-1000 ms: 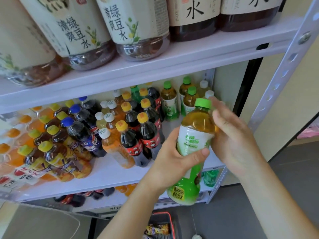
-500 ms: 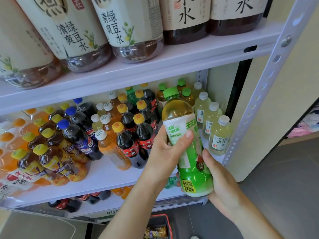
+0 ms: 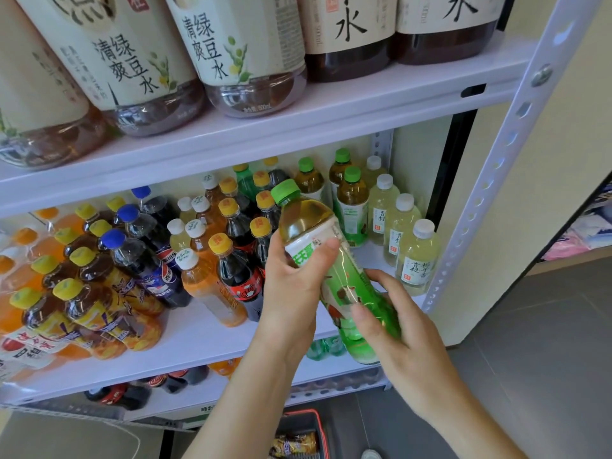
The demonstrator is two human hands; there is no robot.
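Green-capped, the bottle tilts with its cap up and to the left, held in the air just in front of the middle shelf. The left hand wraps its grip round the white upper label, thumb across the front. The right hand curls its grip round the green lower half. Behind stand cola bottles and, to the right, pale bottles with white caps.

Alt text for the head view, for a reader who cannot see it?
A person holds a tilted green-capped tea bottle before a white shelf: the left hand grips its label, the right hand holds its lower end. Cola bottles and pale drinks crowd the shelf.
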